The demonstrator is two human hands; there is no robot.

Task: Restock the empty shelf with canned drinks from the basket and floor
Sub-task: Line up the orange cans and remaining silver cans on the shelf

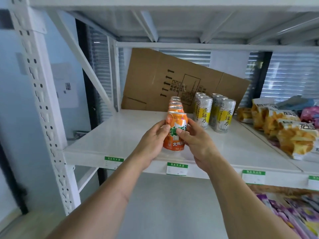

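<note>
I am looking forward and slightly down at a white metal shelf (110, 135), with both my bare arms reaching toward it. My two hands hold one orange soda can (175, 130) between them, upright, at the front of the shelf board. My left hand (152, 140) wraps the can's left side, thumb across its front. My right hand (195, 138) curls round the right side, thumb also pressed on the label. Whether the can's base touches the shelf or sits just above it, I cannot tell, because my hands hide the bottom edge.

Directly behind this can, a row of matching orange cans (175, 104) runs in single file toward the back of the shelf; only their silver tops and a little orange show. Just to the right of that row stand taller, slim cans in silver and yellow (214, 112) with printed characters, arranged in two files side by side.

Behind all the cans, a flattened brown cardboard box (155, 80) leans tilted against the back of the shelf. Further right on the same level lie snack bags (283, 128) in orange and white packaging. Green-and-white price labels (177, 168) are fixed along the shelf's front edge. Below right, on a lower level, purple packets (290, 213) are blurred. On the left, a white perforated upright post (41, 94) carries the shelf, with a pale wall behind it.
</note>
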